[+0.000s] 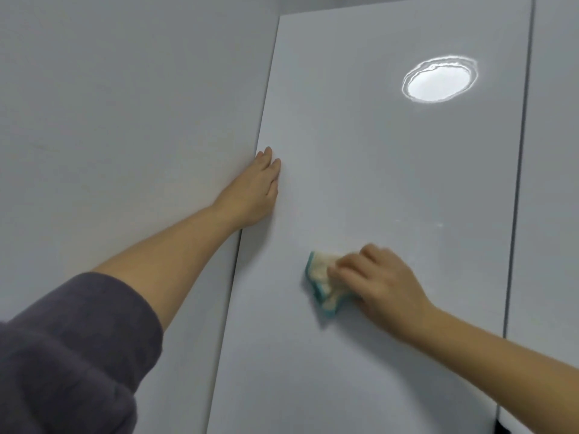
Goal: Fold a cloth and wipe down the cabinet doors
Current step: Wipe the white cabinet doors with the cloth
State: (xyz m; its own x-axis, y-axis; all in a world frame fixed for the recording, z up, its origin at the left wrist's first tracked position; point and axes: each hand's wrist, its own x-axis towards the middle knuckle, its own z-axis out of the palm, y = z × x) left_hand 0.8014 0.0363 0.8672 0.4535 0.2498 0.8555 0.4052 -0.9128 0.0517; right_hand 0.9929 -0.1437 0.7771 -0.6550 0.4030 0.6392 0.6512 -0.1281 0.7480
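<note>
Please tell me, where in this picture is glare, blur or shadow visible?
Head view: an oval glare patch, seemingly a lamp's reflection, sits high on the glossy cabinet door; head view: the right hand and cloth are motion-blurred, while the left hand is sharp; head view: a soft shadow lies just below and left of the cloth.
</note>
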